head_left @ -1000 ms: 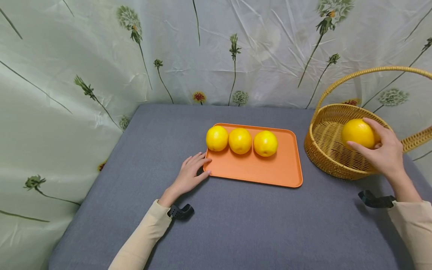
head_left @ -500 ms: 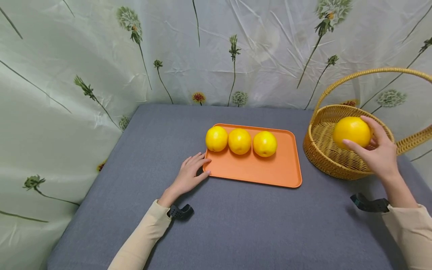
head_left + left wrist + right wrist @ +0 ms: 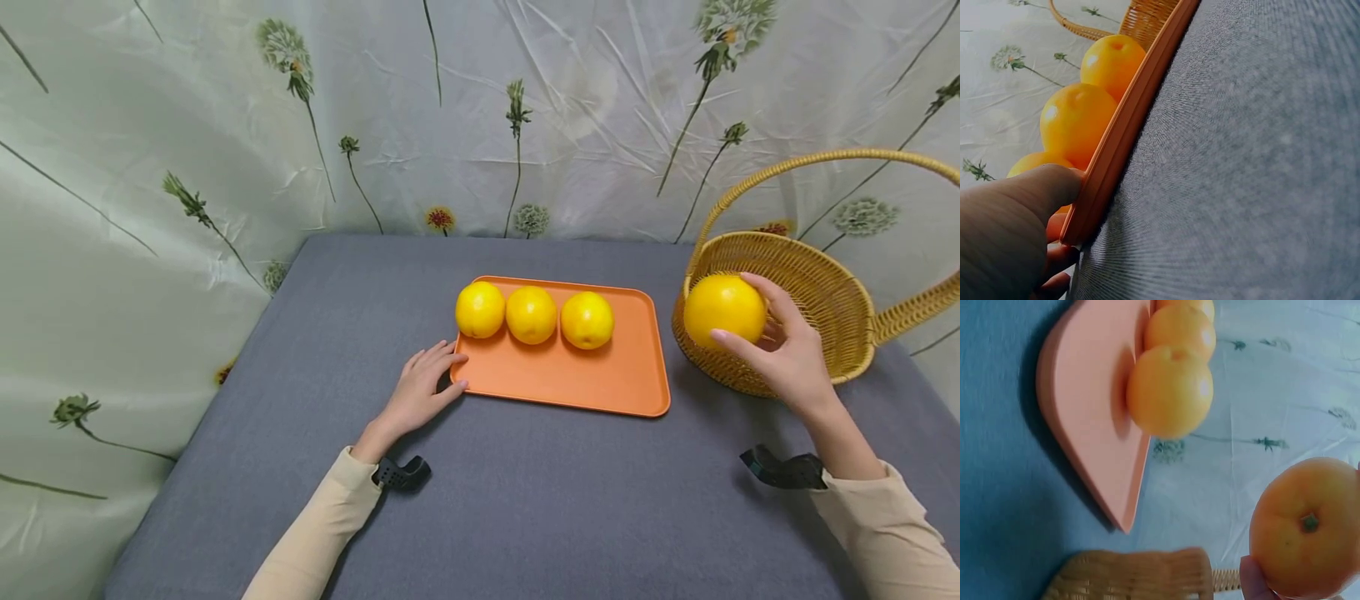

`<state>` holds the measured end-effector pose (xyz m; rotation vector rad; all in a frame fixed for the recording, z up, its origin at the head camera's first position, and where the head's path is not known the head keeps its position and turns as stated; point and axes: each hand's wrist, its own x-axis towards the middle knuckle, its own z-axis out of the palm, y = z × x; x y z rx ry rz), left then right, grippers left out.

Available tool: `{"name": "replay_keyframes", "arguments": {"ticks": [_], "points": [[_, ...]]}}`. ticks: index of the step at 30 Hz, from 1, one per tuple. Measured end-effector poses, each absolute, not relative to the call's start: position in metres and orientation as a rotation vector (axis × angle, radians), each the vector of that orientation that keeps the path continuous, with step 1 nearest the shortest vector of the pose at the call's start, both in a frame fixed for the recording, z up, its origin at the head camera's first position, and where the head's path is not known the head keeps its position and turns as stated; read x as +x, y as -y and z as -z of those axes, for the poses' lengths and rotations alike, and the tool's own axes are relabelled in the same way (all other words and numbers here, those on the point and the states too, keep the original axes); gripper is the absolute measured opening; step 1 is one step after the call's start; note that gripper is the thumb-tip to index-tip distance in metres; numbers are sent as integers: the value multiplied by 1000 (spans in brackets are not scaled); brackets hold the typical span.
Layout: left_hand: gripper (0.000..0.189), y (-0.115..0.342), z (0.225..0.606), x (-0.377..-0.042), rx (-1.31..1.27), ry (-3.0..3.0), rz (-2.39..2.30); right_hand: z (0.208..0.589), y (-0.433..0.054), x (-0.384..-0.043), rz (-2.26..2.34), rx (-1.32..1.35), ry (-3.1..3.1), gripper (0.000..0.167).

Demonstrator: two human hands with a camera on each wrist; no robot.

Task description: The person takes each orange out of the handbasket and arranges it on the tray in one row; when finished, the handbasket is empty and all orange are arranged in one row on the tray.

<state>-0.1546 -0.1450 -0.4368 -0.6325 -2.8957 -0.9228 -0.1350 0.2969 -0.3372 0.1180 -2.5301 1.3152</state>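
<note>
My right hand [image 3: 791, 358] grips an orange [image 3: 724, 312] between thumb and fingers, in front of the left rim of the wicker basket [image 3: 825, 292] in the head view. The right wrist view shows the stem end of this orange [image 3: 1310, 528]. An orange-coloured tray [image 3: 585, 383] lies on the table, bearing three more oranges [image 3: 532, 315] in a row along its far side. My left hand [image 3: 420, 387] rests at the tray's left edge, fingers spread and fairly straight. In the left wrist view its thumb [image 3: 1060, 181] touches the tray rim [image 3: 1116, 144].
The basket stands at the right with its tall arched handle [image 3: 825, 157] rising over it. A grey cloth [image 3: 525, 500] covers the table. Behind and to the left hangs a pale curtain [image 3: 450, 125] with a dandelion print. Each wrist wears a black camera mount [image 3: 402, 473].
My right hand has carried the orange leftward, from over the middle of the basket to its left rim. The left hand and the tray have stayed in place.
</note>
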Motion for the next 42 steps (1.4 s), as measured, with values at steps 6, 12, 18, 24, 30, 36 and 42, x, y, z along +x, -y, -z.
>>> {"name": "replay_keyframes", "arguments": {"ticks": [6,12,18,24,30,36,42], "points": [[42,144,436,-154,-623,2907,929,343,-284,-134,-1375,192,2532,73],[42,143,435,-153,-612,2902,931,355,-270,-136,-1383,229,2598,72],[42,143,435,-152,-604,2914,971,370,-258,-142,-1405,250,2680,70],[42,143,434,-152,-589,2910,976,381,-249,-153,-1430,230,2687,67],[42,142,434,-153,-584,2907,963,393,-244,-163,-1347,170,2722,67],[42,142,435,-152,-589,2898,947,397,-242,-169,-1337,105,2739,69],[42,143,434,-152,-590,2902,953,397,-242,-175,-1351,112,2761,71]]}}
